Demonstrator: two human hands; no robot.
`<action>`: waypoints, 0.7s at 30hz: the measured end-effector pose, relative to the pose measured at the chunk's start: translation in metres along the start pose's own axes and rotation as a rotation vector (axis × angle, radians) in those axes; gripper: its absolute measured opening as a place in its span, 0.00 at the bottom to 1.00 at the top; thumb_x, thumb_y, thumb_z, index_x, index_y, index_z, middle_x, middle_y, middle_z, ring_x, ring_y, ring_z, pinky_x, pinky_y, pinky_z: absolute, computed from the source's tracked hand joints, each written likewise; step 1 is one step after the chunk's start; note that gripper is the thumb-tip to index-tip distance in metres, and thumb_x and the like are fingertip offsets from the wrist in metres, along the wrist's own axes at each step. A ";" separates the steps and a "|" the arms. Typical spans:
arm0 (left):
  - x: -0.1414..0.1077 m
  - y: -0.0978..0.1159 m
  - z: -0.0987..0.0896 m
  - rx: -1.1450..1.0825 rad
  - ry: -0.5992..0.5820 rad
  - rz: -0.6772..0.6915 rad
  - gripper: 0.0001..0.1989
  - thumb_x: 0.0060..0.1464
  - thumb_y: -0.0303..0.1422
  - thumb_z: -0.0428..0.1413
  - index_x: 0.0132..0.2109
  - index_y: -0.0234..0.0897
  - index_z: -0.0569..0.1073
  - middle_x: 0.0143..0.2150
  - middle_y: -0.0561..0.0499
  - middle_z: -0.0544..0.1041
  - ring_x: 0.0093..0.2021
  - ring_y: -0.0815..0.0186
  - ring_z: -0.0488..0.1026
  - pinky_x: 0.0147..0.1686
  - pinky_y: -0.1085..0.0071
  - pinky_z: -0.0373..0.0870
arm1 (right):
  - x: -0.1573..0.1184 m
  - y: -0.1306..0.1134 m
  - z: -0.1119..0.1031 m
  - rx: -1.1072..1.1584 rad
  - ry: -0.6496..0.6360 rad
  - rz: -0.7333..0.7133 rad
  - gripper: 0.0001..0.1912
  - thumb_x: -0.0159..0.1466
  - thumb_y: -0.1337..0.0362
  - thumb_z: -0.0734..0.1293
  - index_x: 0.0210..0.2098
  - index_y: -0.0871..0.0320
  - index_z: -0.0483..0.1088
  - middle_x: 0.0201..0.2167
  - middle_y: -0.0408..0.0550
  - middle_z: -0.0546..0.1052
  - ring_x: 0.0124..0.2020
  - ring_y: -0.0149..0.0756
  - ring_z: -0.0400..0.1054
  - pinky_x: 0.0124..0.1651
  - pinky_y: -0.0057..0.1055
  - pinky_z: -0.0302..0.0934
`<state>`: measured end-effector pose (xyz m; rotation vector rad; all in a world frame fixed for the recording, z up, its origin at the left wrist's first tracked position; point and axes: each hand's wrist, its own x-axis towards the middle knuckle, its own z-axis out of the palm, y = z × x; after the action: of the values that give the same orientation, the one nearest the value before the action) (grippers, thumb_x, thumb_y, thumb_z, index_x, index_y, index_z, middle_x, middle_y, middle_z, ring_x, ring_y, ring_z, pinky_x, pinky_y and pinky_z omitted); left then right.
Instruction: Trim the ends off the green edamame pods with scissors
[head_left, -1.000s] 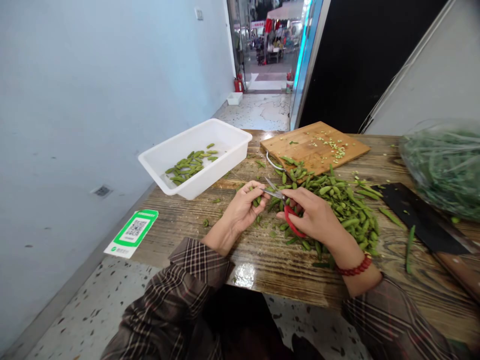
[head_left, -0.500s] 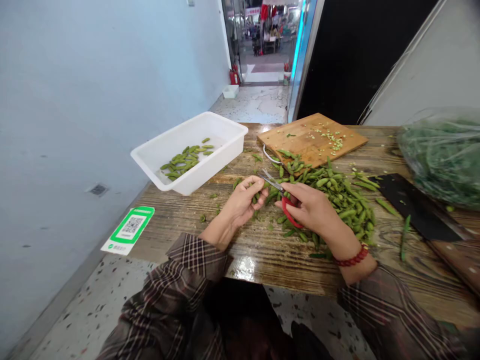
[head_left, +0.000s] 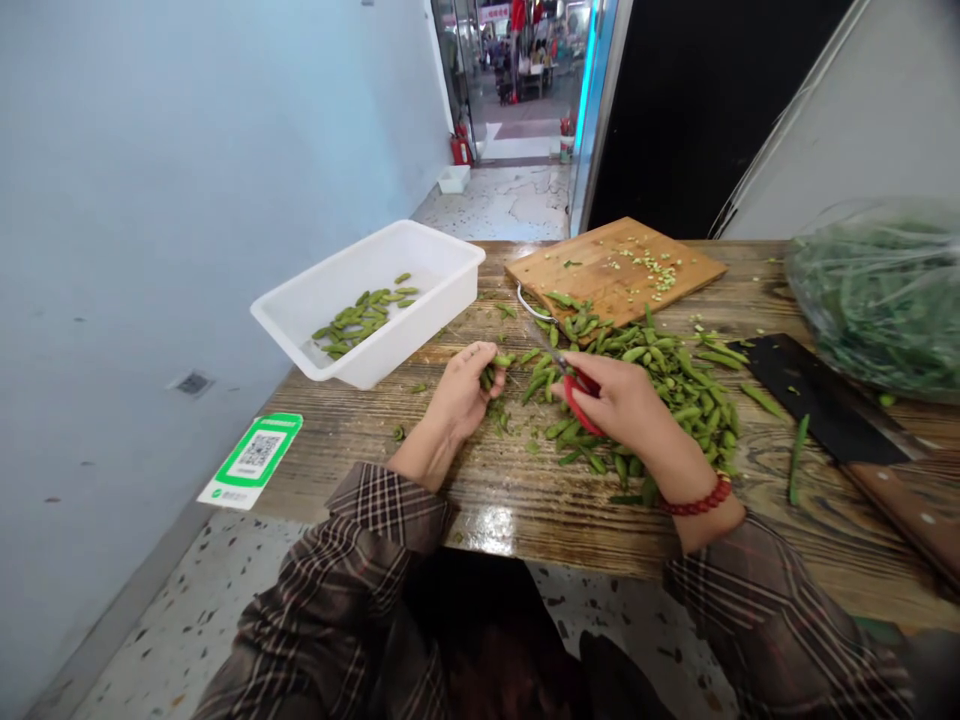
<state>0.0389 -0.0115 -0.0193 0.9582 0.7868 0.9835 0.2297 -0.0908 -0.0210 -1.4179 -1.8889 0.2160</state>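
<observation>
One gap (narrow) parts scissors [head_left: 577,404] from left hand [head_left: 460,393].

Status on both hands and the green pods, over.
Left hand: grip closed on green pods. Right hand: grip on red-handled scissors. Cleaver right of the pod heap, apart from both hands.

White glare spots the brown wooden table [head_left: 540,535], nearer than the left fingers [head_left: 477,355]. Beyond them glows a straight cyan light strip [head_left: 587,75]; ahead of the right fingers [head_left: 592,366], thin metal scissor blades [head_left: 559,359] blur.
</observation>
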 end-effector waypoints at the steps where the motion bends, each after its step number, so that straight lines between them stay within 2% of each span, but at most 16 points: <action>1: 0.000 -0.001 0.001 0.029 -0.012 -0.001 0.10 0.48 0.33 0.59 0.30 0.33 0.66 0.27 0.53 0.72 0.23 0.74 0.68 0.20 0.79 0.62 | 0.001 0.001 -0.001 0.009 0.081 0.026 0.16 0.62 0.57 0.66 0.46 0.59 0.73 0.33 0.50 0.77 0.30 0.36 0.69 0.35 0.30 0.62; 4: 0.002 -0.005 0.002 0.229 -0.069 0.011 0.06 0.49 0.31 0.57 0.32 0.34 0.66 0.29 0.52 0.73 0.25 0.71 0.71 0.26 0.74 0.68 | 0.003 0.002 -0.003 0.051 0.238 0.119 0.18 0.61 0.55 0.66 0.46 0.60 0.73 0.34 0.50 0.78 0.30 0.37 0.70 0.35 0.32 0.63; 6: 0.004 -0.010 0.002 0.512 -0.071 0.115 0.04 0.49 0.30 0.57 0.33 0.34 0.69 0.27 0.53 0.73 0.26 0.71 0.70 0.29 0.73 0.68 | 0.004 0.002 -0.003 0.085 0.250 0.144 0.19 0.61 0.55 0.66 0.47 0.60 0.73 0.34 0.50 0.78 0.31 0.37 0.70 0.36 0.32 0.64; 9: 0.008 -0.016 0.002 1.005 -0.081 0.310 0.05 0.49 0.32 0.58 0.31 0.34 0.74 0.31 0.49 0.75 0.33 0.65 0.71 0.38 0.68 0.67 | 0.004 0.002 0.000 0.086 0.234 0.135 0.19 0.60 0.56 0.67 0.46 0.61 0.74 0.33 0.50 0.78 0.28 0.36 0.69 0.35 0.32 0.63; 12: 0.009 -0.019 0.002 1.290 -0.135 0.351 0.05 0.46 0.32 0.61 0.30 0.35 0.76 0.33 0.48 0.76 0.36 0.61 0.71 0.40 0.66 0.66 | 0.004 0.002 0.002 0.072 0.217 0.121 0.19 0.60 0.55 0.67 0.46 0.62 0.74 0.32 0.50 0.78 0.27 0.35 0.68 0.32 0.31 0.62; 14: 0.009 -0.017 0.002 1.283 -0.129 0.342 0.03 0.45 0.30 0.60 0.30 0.35 0.76 0.33 0.48 0.75 0.36 0.62 0.71 0.40 0.67 0.65 | 0.004 0.003 0.002 0.067 0.208 0.119 0.19 0.60 0.55 0.67 0.46 0.61 0.74 0.31 0.49 0.77 0.27 0.35 0.67 0.32 0.31 0.62; 17: 0.007 -0.012 -0.001 0.997 -0.093 0.315 0.03 0.46 0.30 0.60 0.30 0.34 0.75 0.32 0.50 0.75 0.35 0.66 0.71 0.39 0.70 0.65 | 0.003 0.005 0.003 0.052 0.168 0.103 0.19 0.60 0.54 0.67 0.46 0.60 0.73 0.28 0.47 0.75 0.26 0.34 0.65 0.31 0.31 0.61; 19: 0.005 -0.007 -0.002 0.750 -0.072 0.237 0.07 0.47 0.33 0.60 0.31 0.34 0.73 0.29 0.52 0.74 0.29 0.70 0.68 0.32 0.74 0.64 | 0.003 0.006 0.003 0.051 0.115 0.074 0.21 0.59 0.53 0.68 0.46 0.60 0.73 0.27 0.46 0.73 0.25 0.34 0.64 0.30 0.31 0.61; 21: 0.002 -0.003 -0.003 0.529 -0.051 0.131 0.11 0.46 0.36 0.62 0.33 0.34 0.72 0.26 0.54 0.71 0.22 0.75 0.62 0.23 0.77 0.57 | 0.002 0.006 0.004 0.065 0.064 0.048 0.21 0.59 0.53 0.68 0.47 0.60 0.72 0.27 0.46 0.72 0.25 0.33 0.63 0.30 0.30 0.61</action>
<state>0.0382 -0.0098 -0.0231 1.4995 0.9737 0.8729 0.2317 -0.0857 -0.0265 -1.4109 -1.7821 0.2509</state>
